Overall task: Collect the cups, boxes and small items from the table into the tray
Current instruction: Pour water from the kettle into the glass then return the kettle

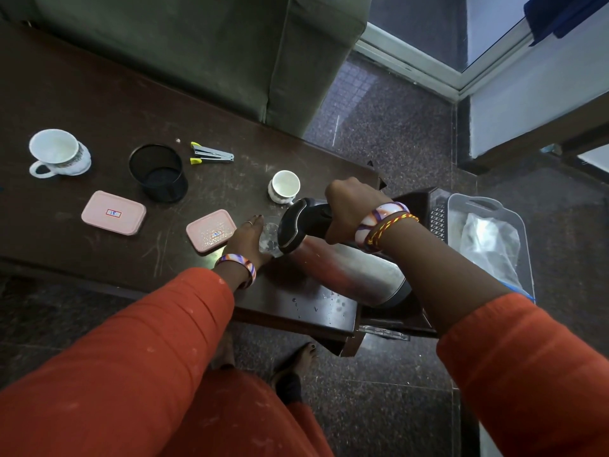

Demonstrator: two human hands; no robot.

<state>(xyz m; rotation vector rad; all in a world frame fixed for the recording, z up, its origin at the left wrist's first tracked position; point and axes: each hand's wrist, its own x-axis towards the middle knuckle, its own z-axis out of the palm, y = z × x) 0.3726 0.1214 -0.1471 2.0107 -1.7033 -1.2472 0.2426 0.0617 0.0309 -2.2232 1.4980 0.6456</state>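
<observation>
The right hand [351, 209] has its fingers wrapped round the black handle of a steel flask [342, 258], which is tipped over so its spout end points down at a clear glass [271, 239]. The left hand [245, 240] holds that glass, fingers curled round its side, near the table's [99, 103] front edge. Water drops lie on the wood just beside the flask, close to the near right corner.

Two white cups stand on the table: a large cup [59, 153] far to the left and a small cup [285, 186] just behind the flask's top. Two pink boxes lie flat: the left box [113, 212] and the right box [211, 229], the second just beside the left hand. One black mesh holder [159, 173] stands between the large cup and one stapler [211, 154].

The tray [487, 209], clear plastic with a bag inside, sits off the table's right end, beyond a dark slotted stand. A green sofa [197, 44] hems the far edge; open floor lies to the right and in front.
</observation>
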